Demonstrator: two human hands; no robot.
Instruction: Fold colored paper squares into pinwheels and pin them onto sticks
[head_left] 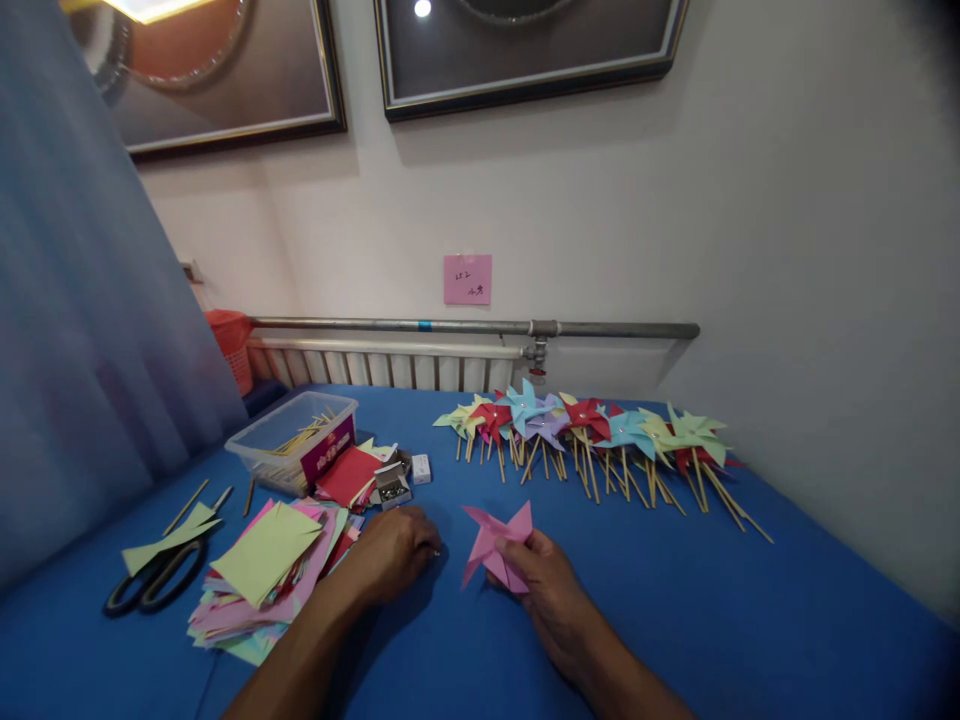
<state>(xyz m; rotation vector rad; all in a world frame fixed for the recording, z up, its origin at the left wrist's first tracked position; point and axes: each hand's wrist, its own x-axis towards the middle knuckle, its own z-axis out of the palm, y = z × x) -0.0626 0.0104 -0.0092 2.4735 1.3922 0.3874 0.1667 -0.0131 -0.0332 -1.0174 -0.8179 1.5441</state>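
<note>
My right hand (551,590) holds a folded pink paper pinwheel (495,545) just above the blue table (675,620). My left hand (394,555) rests on the table to its left, fingers curled, with something small and shiny at the fingertips; I cannot tell what it is. Beside the left hand lies a loose pile of coloured paper squares (262,575) with a yellow-green sheet on top. A small open box of pins (391,485) sits just beyond that hand.
A row of finished pinwheels on wooden sticks (592,435) lies across the back of the table. A clear plastic tub of sticks (296,440) stands at the back left. Black scissors (154,580) lie at the left. A radiator and pipe (465,327) run along the wall.
</note>
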